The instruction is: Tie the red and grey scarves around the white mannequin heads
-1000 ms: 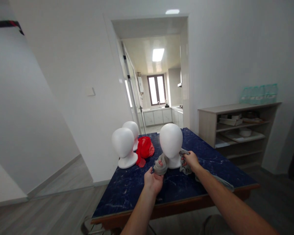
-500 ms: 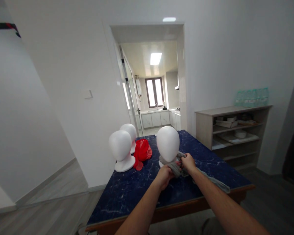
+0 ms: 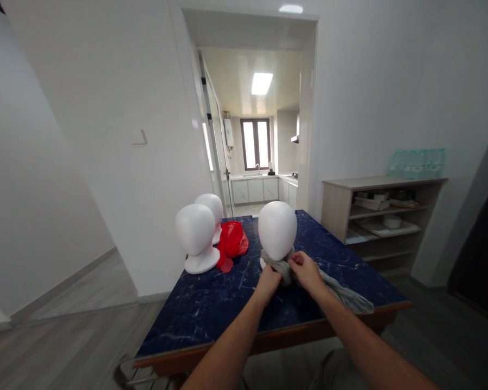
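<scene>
- Both forearms reach forward from the near edge over the dark blue marbled table (image 3: pixel 211 314) and meet just in front of the nearest foam head.
- The left hand (image 3: pixel 268 280) is closed on the grey scarf (image 3: pixel 284 269), knuckles up, close beside the right.
- The right hand (image 3: pixel 306 271) pinches the same scarf with thumb and fingers right at the neck.
- The scarf is wrapped round the neck of the white foam head (image 3: pixel 277 230); one crumpled end trails right along the table under the right forearm to the edge.
- A second foam head (image 3: pixel 195 237), a third behind it, and a red cloth (image 3: pixel 231 242) stand well to the left.
- A second ago the hands were apart, each holding an end beside the neck; now they are together in front.
</scene>
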